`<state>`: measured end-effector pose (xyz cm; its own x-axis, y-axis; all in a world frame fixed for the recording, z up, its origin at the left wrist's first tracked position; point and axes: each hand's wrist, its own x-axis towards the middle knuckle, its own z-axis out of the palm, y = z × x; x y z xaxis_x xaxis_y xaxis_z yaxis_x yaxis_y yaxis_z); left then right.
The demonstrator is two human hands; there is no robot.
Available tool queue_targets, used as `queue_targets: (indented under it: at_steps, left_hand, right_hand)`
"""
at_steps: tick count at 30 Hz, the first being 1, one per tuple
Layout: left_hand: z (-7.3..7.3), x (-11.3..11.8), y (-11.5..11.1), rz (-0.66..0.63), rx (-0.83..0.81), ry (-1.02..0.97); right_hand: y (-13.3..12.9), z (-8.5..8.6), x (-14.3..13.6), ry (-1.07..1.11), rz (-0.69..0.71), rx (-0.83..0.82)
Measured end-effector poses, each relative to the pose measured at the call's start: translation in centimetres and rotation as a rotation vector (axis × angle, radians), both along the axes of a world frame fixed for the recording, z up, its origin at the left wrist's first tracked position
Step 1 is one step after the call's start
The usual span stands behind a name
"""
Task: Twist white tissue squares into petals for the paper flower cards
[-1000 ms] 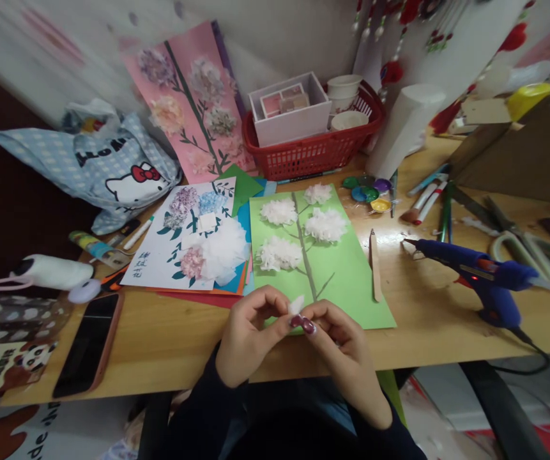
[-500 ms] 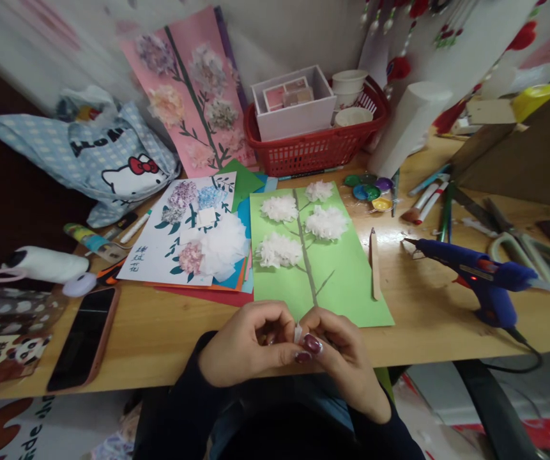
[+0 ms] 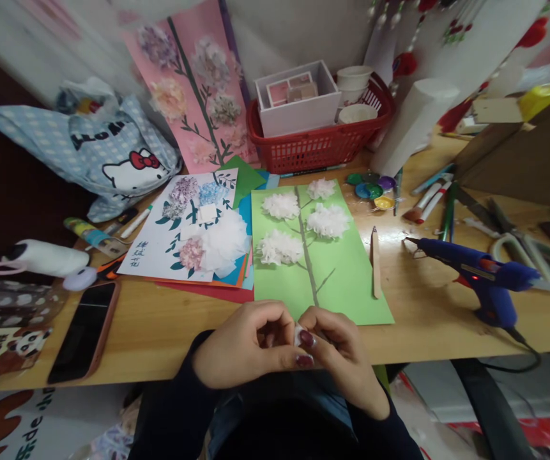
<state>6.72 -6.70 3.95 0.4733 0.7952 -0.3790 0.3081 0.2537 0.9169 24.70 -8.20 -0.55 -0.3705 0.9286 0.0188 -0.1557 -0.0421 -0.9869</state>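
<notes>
Wooden desk [image 3: 160, 322] | left hand [image 3: 248, 338], right hand [image 3: 342, 354] curled, meeting | both pinching white scrap [image 3: 297, 334]

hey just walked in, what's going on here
A person's left hand and right hand meet at the fingertips around a small white piece, mostly hidden by the fingers. They are at the near edge of a green sheet with four ruffled white flowers around a painted stem; the lowest right branch has none. A wooden stick lies on the sheet's right edge, and a blue glue gun, its red light on, lies farther right.
</notes>
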Motion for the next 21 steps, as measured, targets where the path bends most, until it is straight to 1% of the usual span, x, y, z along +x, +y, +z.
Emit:
queue_targets:
  at_steps: [2, 6, 8, 10, 12, 15, 17, 19, 21]
  left_hand:
    - [-0.1, 0.0, 0.0, 0.008, 0.015, -0.025]
    - [-0.1, 0.0, 0.0, 0.035, 0.101, -0.043]
    - [-0.3, 0.1, -0.3, 0.096, 0.116, -0.065]
    - [-0.6, 0.5, -0.6, 0.209, 0.137, -0.08]
    - [-0.9, 0.9, -0.9, 0.301, 0.208, -0.07]
    - [-1.3, 1.4, -1.1, 0.354, 0.386, -0.036]
    - [-1.4, 1.7, -1.1, 0.383, 0.465, -0.02]
    - [-1.4, 1.7, -1.1, 0.431, 0.475, -0.011]
    - [-1.4, 1.7, -1.1, 0.482, 0.445, 0.005]
  right_hand:
    - [0.0, -0.1, 0.1, -0.004, -0.012, 0.03]
    - [0.1, -0.1, 0.1, -0.002, -0.028, 0.064]
    - [0.1, 0.1, -0.1, 0.0, -0.053, 0.051]
    - [0.2, 0.3, -0.2, 0.014, -0.104, 0.027]
    - [0.2, 0.5, -0.4, 0.036, -0.151, 0.007]
    - [0.2, 0.6, -0.6, 0.055, -0.189, 0.013]
    - [0.1, 0.5, -0.7, 0.056, -0.215, 0.026]
    - [0.1, 0.3, -0.7, 0.034, -0.241, 0.035]
    - [0.0, 0.3, -0.7, -0.005, -0.261, 0.038]
